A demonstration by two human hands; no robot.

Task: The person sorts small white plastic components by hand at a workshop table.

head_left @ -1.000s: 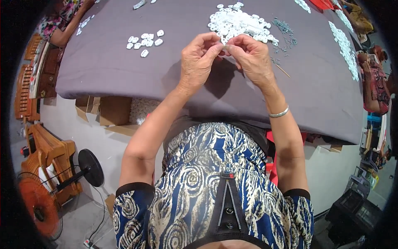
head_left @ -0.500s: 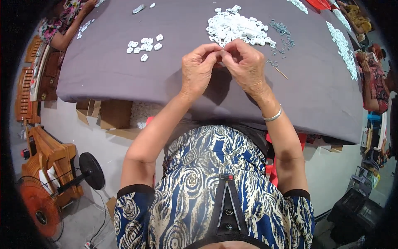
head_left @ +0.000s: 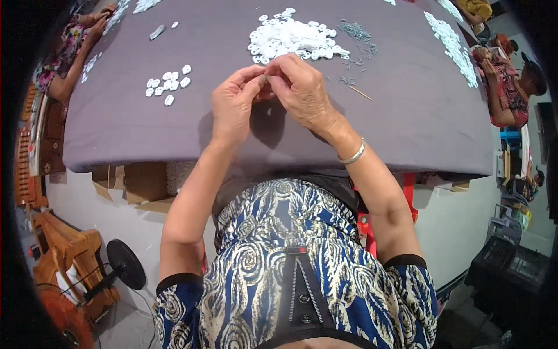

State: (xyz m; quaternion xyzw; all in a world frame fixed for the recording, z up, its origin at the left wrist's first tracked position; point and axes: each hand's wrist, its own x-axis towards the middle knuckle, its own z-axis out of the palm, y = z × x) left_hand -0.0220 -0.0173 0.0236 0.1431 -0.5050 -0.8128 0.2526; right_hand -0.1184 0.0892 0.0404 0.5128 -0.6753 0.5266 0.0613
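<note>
My left hand (head_left: 233, 103) and my right hand (head_left: 301, 90) meet fingertip to fingertip above the grey cloth-covered table (head_left: 407, 116). Both pinch one small piece between thumbs and forefingers; the fingers hide most of it. Just beyond my hands lies a large heap of small white plastic pieces (head_left: 293, 38). A smaller group of white pieces (head_left: 168, 84) sits to the left. Thin metal pins (head_left: 354, 32) are scattered right of the heap, and a thin stick (head_left: 361, 93) lies near my right hand.
Other people sit at the table: one at the far left (head_left: 70, 52) and one at the right (head_left: 511, 81), each with white pieces before them (head_left: 450, 35). Cardboard boxes (head_left: 139, 183) sit under the table. Wooden frames (head_left: 64, 256) and a black fan (head_left: 125, 264) stand on the floor left.
My hands stayed together at the same spot in front of the heap, fingers shifting slightly on the small piece. The head view moved a little.
</note>
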